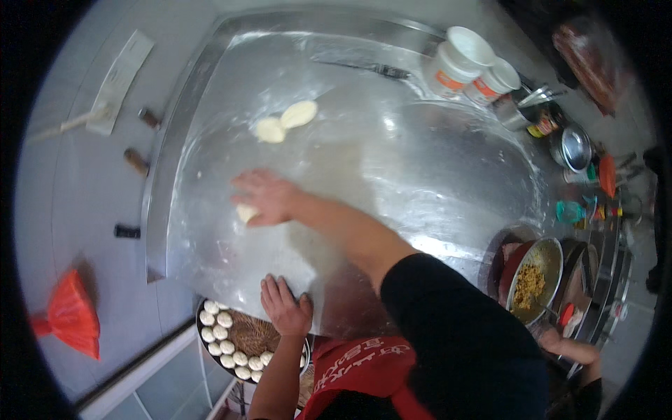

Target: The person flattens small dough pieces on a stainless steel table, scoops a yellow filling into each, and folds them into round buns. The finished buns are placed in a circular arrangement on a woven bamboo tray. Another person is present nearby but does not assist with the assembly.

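Observation:
My right hand [265, 197] is spread palm down over the steel worktop [336, 168], slightly blurred. A small piece of pale dough [245, 212] shows at its near edge, partly covered by the hand. Farther back lie two flattened dough rounds, an oval one [299, 114] and a rounder one [270, 130], touching each other. My left hand [287, 310] rests flat on the worktop's front edge, holding nothing. Just left of and below it, a round tray [247, 333] carries several small white dough buns [227, 346] along its rim.
White tubs [454, 65] stand at the back right. Steel bowls [575, 147] and bottles line the right side. A bowl of chopped filling [527, 286] sits near another person's hand [556, 341]. Raised metal edging [157, 226] bounds the left; a red plastic bag [73, 317] hangs beyond.

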A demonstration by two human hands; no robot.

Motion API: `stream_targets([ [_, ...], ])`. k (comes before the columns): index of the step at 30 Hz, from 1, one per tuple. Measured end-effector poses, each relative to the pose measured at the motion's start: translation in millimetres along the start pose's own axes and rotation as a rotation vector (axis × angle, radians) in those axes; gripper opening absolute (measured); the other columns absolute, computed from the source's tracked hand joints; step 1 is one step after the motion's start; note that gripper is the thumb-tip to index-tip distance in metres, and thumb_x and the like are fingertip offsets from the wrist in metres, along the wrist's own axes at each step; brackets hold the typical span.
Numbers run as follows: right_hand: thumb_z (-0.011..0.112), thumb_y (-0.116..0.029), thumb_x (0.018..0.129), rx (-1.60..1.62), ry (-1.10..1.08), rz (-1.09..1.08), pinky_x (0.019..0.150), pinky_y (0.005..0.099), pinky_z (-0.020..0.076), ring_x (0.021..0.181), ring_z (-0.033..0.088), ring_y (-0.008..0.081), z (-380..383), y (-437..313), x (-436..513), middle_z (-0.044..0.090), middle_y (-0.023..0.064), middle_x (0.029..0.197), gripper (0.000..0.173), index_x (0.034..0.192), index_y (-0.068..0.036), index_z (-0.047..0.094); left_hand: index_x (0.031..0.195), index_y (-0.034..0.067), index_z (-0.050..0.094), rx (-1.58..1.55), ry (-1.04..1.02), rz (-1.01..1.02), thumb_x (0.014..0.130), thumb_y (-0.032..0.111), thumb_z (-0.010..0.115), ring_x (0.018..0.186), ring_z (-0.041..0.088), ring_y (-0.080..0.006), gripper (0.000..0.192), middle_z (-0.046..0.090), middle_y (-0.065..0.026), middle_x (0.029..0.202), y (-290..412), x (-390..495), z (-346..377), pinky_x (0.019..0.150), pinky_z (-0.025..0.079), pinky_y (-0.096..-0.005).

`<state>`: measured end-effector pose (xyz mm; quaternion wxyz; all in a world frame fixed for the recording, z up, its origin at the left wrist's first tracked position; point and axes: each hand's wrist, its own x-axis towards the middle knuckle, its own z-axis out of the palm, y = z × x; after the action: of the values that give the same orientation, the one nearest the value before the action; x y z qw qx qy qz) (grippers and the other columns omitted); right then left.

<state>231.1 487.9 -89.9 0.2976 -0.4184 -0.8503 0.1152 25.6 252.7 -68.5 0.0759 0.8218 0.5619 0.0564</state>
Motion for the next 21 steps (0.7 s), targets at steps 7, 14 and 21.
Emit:
stream_targets([
  [7, 0.069, -0.036, 0.088, -0.097, -0.234, 0.308, 0.112, 0.0461, 0.042, 0.128, 0.055, 0.0318, -9, 25, -30, 0.065, 0.0114, 0.127, 0.034, 0.114, -0.015, 0.073, 0.144, -0.009, 0.047, -0.018, 0.013, 0.016, 0.089, 0.034, 0.063, 0.146, 0.032, -0.0537, 0.073, 0.038, -0.0339, 0.156, 1, -2, 1, 0.12, 0.024, -0.0616],
  [14, 0.066, -0.032, 0.091, -0.578, 0.44, 1.147, 0.103, 0.0525, 0.043, 0.123, 0.056, 0.035, -183, 162, -203, 0.062, 0.0165, 0.13, 0.037, 0.118, -0.008, 0.07, 0.146, -0.009, 0.044, -0.017, -0.01, 0.027, 0.095, 0.039, 0.058, 0.146, 0.029, -0.0538, 0.071, 0.034, -0.0337, 0.157, 2, 0, 0, 0.12, 0.024, -0.0627],
  [21, 0.063, -0.032, 0.094, -0.677, 0.571, 1.283, 0.113, 0.0507, 0.0371, 0.133, 0.051, 0.0361, -215, 207, -196, 0.055, 0.0198, 0.144, 0.046, 0.129, -0.002, 0.065, 0.151, -0.004, 0.038, 0.0, 0.056, 0.094, 0.105, 0.047, 0.042, 0.145, 0.033, -0.0553, 0.069, 0.035, -0.0329, 0.158, -2, -1, 6, 0.117, 0.027, -0.0647],
])
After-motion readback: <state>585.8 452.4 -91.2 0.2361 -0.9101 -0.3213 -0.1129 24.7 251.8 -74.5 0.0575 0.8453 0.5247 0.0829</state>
